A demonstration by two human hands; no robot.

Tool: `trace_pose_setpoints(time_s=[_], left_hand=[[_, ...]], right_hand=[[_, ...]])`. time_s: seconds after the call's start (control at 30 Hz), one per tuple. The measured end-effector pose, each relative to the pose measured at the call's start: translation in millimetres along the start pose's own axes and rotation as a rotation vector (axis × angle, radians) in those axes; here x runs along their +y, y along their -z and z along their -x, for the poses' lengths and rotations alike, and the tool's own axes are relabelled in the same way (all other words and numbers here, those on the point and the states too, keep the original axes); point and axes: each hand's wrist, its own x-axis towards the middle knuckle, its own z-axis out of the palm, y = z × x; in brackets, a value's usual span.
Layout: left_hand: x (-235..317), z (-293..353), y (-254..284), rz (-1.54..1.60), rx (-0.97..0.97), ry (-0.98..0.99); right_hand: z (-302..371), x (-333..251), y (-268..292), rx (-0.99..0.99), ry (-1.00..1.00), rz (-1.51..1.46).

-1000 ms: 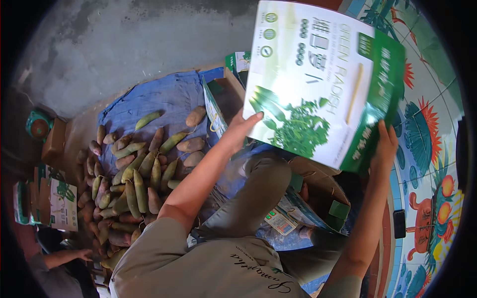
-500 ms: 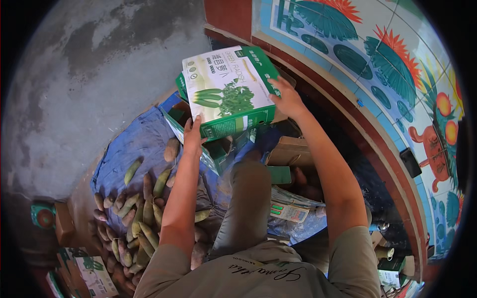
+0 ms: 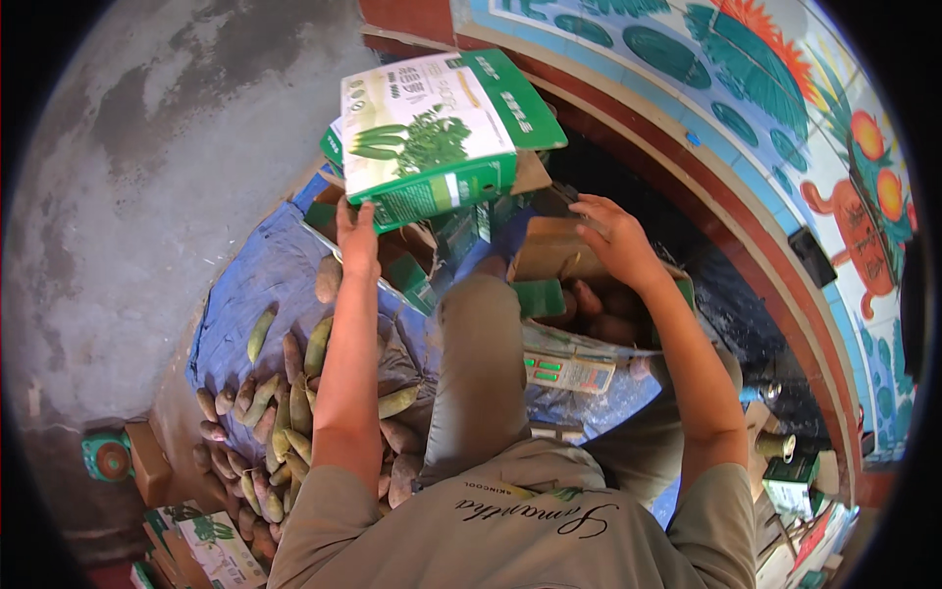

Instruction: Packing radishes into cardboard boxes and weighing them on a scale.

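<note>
A green and white carton (image 3: 422,137) printed with radishes and leaves stands tilted in front of me, above another open carton (image 3: 407,265). My left hand (image 3: 356,236) grips its near left lower corner, thumb against the printed side. My right hand (image 3: 616,240) is off that carton, fingers and thumb apart, over the back edge of an open brown-lined carton (image 3: 549,250). Whether its fingertips touch a flap there, I cannot tell. Reddish roots (image 3: 603,314) lie inside this carton, beside my knee.
Many green and reddish long roots (image 3: 285,422) are heaped on a blue sheet (image 3: 250,285) at left. A small scale with green displays (image 3: 559,371) sits below the open carton. Folded cartons (image 3: 211,545) lie lower left. A painted tile wall (image 3: 746,88) curves along the right.
My right hand has left the printed carton's right side and come down to the open carton. The printed carton's green flap now sticks out; my left hand still holds its corner.
</note>
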Motion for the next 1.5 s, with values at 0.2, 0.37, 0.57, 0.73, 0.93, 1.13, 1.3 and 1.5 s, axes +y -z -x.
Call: trace_pose_setpoints(time_s=[0.2,0.37,0.57,0.73,0.93,1.13,1.3,1.5], left_hand=[[-11,30,24,-0.326,0.065,-0.204],[-20,73,42,-0.661,0.023,-0.471],[-52,121,78,-0.932,0.011,-0.549],[-86,144,119,-1.099,-0.077,-0.441],[-138,172,181,-1.271,-0.265,-0.244],[-158,213,215,-1.312,-0.374,0.093],[-165,243,233,-1.310,-0.396,0.370],[-220,264,321,-1.323,-0.567,0.319]], right_hand=[[75,1,42,0.083,-0.118,-0.010],[141,7,54,0.183,-0.215,0.071],[177,25,58,0.277,-0.292,0.092],[193,41,62,0.490,-0.400,-0.089],[208,38,63,0.517,-0.342,0.095],[229,38,71,0.565,-0.319,0.175],[253,44,79,0.646,-0.406,0.219],[262,51,79,0.688,-0.399,0.171]])
